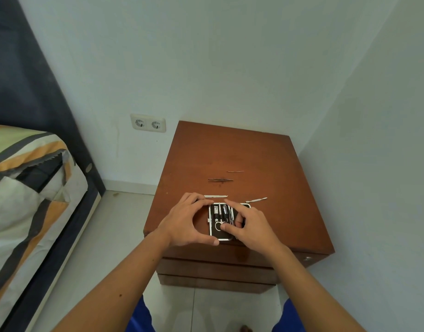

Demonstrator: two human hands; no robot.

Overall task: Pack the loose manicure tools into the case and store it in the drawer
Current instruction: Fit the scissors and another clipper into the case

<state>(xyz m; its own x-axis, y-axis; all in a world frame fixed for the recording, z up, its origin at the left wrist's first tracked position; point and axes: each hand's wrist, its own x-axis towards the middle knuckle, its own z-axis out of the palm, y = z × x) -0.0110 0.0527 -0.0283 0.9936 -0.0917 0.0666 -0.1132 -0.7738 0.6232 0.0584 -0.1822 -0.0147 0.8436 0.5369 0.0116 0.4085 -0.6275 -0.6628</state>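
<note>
Pale walls meet in a corner behind a brown bedside cabinet point(242, 152), whose top serves as the counter. On it, near the front edge, lies the open manicure case point(221, 222), and both hands are on it. The left hand point(185, 220) curls round its left side, thumb at the near corner. The right hand point(250, 227) pinches something over the case, thumb by the ring-shaped tool; what it grips I cannot tell. Four loose tools lie beyond the case, all crosswise: a flat file point(215, 196) just behind it, a curved pusher point(256, 200) behind and to the right, then tweezers point(220, 180) and a thin pick point(235, 171) farther back. The file looks the nearest reach for either hand.
</note>
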